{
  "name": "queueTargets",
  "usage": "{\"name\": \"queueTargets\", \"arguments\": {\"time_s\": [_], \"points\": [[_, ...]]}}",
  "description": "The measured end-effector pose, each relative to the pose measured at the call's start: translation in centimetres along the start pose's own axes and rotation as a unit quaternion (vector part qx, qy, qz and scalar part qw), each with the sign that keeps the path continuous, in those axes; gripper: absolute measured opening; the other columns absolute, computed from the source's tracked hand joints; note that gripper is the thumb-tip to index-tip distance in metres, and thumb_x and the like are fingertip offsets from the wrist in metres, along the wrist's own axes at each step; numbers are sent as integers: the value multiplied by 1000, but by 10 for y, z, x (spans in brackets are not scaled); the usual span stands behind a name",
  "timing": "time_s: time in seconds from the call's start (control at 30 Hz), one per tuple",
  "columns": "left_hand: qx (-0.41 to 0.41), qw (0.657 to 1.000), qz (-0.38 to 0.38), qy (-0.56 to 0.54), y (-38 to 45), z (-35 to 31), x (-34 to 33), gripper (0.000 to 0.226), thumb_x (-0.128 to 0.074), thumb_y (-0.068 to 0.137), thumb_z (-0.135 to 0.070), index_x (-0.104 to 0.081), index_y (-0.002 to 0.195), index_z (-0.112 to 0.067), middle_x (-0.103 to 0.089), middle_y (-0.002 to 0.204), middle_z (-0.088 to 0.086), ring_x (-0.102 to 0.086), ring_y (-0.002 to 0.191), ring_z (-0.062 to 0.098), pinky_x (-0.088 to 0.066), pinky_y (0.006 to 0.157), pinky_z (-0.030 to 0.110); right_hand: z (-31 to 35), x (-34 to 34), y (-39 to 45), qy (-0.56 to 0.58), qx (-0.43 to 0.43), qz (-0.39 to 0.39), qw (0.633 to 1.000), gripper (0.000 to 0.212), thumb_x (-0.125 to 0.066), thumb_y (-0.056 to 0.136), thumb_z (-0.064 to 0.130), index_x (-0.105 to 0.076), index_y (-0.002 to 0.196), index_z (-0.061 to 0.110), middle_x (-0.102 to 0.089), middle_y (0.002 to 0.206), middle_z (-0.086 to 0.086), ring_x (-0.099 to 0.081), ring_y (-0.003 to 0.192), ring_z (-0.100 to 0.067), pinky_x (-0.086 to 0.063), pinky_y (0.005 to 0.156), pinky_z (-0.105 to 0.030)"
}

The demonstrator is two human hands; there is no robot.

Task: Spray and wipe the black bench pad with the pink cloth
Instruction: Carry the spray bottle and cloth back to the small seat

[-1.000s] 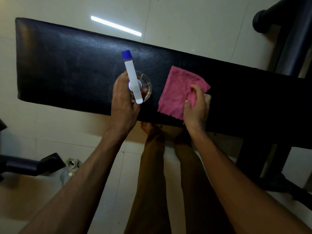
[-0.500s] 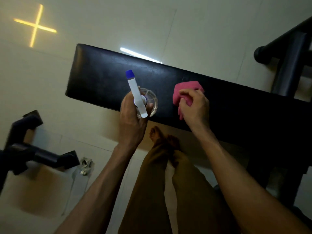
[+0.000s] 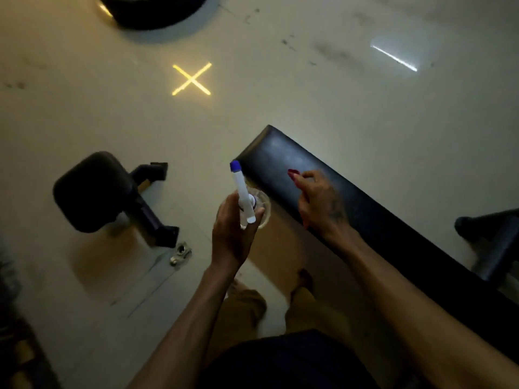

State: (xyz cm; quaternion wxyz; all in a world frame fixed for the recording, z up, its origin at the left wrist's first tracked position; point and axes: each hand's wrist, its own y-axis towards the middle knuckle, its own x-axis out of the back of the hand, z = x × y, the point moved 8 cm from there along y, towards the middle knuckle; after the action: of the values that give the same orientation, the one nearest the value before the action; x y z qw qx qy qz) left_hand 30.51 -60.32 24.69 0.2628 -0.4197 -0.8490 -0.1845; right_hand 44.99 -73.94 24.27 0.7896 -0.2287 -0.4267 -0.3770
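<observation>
The black bench pad (image 3: 373,211) runs from the centre down to the right edge of the head view. My right hand (image 3: 320,203) rests on its near-left end, closed over the pink cloth (image 3: 293,173); only a small red-pink corner shows past my fingers. My left hand (image 3: 233,228) holds a clear spray bottle (image 3: 259,206) with a white trigger head and blue nozzle cap, upright, just off the pad's left end and over the floor.
A black padded seat on a metal frame (image 3: 95,192) stands on the floor to the left, with a metal floor fitting (image 3: 181,252) beside it. A dark round object (image 3: 151,9) lies at the top. Another black frame part (image 3: 488,231) is at the right. My legs are below.
The view swung left, so the bench now sits right of centre. My right hand bunched the flat cloth and slid it toward the pad's left end. The bottle stayed in my left hand.
</observation>
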Motion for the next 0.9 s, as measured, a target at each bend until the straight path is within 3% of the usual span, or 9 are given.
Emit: {"name": "queueTargets", "arguments": {"time_s": [0.1,0.17,0.3,0.37,0.47,0.57,0.63,0.7,0.9], "points": [[42,997,-58,-8,-6,32,73,27,-64,95,-38,-41,100,-50,-56,95,-15,-61,90,11,-51,71,30,82,-14,15,20,25,28,999,30,-60,94,7,-68,123,8,-57,123,-18,-61,97,-34,-46,68,-22],[57,995,-87,0,-9,59,118,24,-62,96,-39,-41,98,-49,-54,93,-17,-60,91,10,-48,71,21,126,-43,32,-3,13,84,996,29,-66,93,14,-70,122,11,-55,129,-17,-60,105,-34,-47,79,-29],[86,988,-131,7,-21,121,206,23,-68,95,-38,-47,102,-45,-55,100,-20,-58,93,3,-44,74,11,204,-114,65,-80,-3,194,978,22,-64,94,17,-71,114,12,-67,114,-14,-61,83,-20,-50,72,-26],[96,982,-160,9,-26,152,251,25,-70,94,-36,-49,103,-45,-55,101,-22,-54,92,-1,-43,73,13,249,-145,78,-138,10,233,963,26,-66,89,11,-68,114,6,-69,106,-16,-64,84,-25,-53,71,-31],[126,974,-189,7,-34,193,312,21,-69,93,-39,-54,107,-37,-58,103,-16,-58,95,8,-46,73,21,321,-187,93,-177,50,255,949,25,-60,86,1,-65,110,-2,-68,105,-17,-65,95,-33,-52,75,-34],[147,964,-219,-5,-35,225,353,30,-68,93,-41,-52,117,-34,-64,111,-3,-62,101,18,-55,78,33,379,-219,102,-177,91,253,947,28,-57,83,-6,-64,110,-3,-57,91,-13,-63,98,-35,-37,67,-26],[154,957,-245,-7,-27,254,382,36,-67,94,-39,-47,123,-35,-64,118,3,-62,108,22,-57,84,36,422,-244,118,-169,128,236,948,20,-64,82,0,-65,101,0,-49,84,-6,-61,85,-31,-28,54,-22],[175,950,-259,-10,-15,287,404,39,-67,95,-32,-43,126,-37,-61,124,2,-60,115,23,-56,90,37,462,-272,135,-152,175,218,948,24,-77,80,18,-65,99,7,-51,89,-3,-52,77,-22,-25,52,-20],[222,938,-265,-27,55,381,448,39,-69,94,-24,-45,120,-42,-52,116,-15,-53,110,9,-48,89,24,533,-368,203,-5,219,229,949,45,-59,97,27,-53,136,6,-53,133,-18,-57,116,-32,-48,92,-32]]}}
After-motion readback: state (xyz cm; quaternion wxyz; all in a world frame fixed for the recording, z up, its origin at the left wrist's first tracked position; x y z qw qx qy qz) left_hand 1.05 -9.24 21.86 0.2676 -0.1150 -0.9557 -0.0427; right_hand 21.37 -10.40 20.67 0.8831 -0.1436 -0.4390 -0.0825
